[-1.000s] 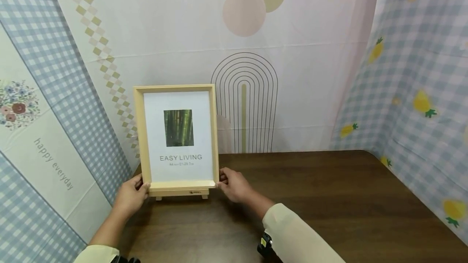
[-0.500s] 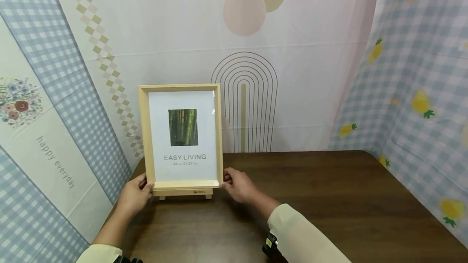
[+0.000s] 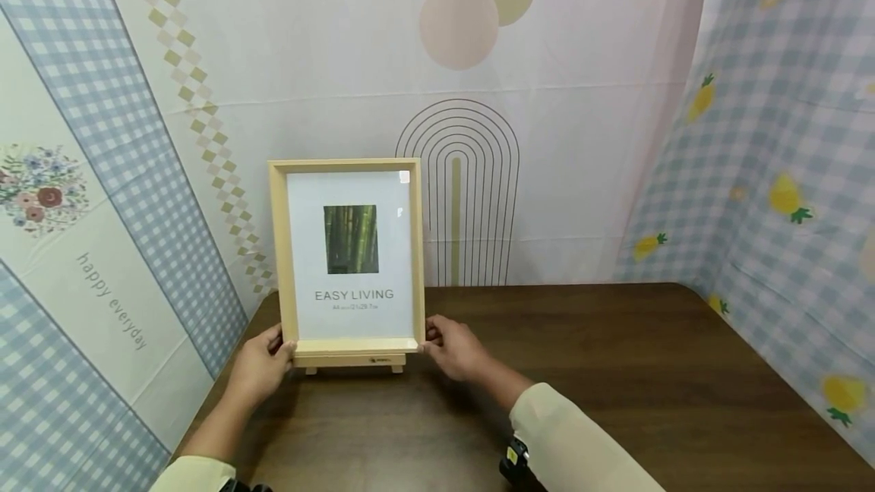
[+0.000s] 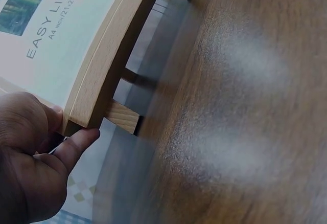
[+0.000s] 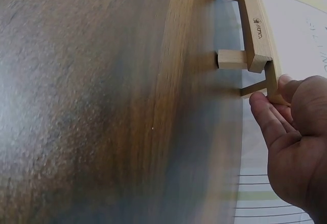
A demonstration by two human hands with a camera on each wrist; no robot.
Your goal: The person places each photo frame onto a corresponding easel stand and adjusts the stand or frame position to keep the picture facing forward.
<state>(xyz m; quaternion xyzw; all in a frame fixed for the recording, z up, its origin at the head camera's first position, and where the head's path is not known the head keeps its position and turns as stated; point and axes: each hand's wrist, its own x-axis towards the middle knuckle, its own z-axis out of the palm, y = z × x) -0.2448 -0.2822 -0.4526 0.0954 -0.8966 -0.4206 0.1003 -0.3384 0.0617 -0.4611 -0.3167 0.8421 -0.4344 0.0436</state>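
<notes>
A light wooden picture frame (image 3: 283,257) stands upright on a small wooden easel (image 3: 342,361), left of the middle in the head view. Behind its clear front is a white sheet with a bamboo picture (image 3: 352,240) and the words "EASY LIVING". My left hand (image 3: 260,367) grips the lower left corner; in the left wrist view its thumb is on the frame and a finger lies under the easel's ledge (image 4: 104,63). At the lower right corner, my right hand (image 3: 456,349) pinches the frame between thumb and fingers, beside the easel's ledge (image 5: 253,27). The easel's back is hidden.
Under everything is a dark brown wooden table (image 3: 615,386). A pale patterned cloth (image 3: 581,173) hangs behind it, with checked cloths (image 3: 766,279) on the right and left sides.
The picture frame and easel have shifted a little to the right across the table, with both hands moving along and keeping hold at the lower corners.
</notes>
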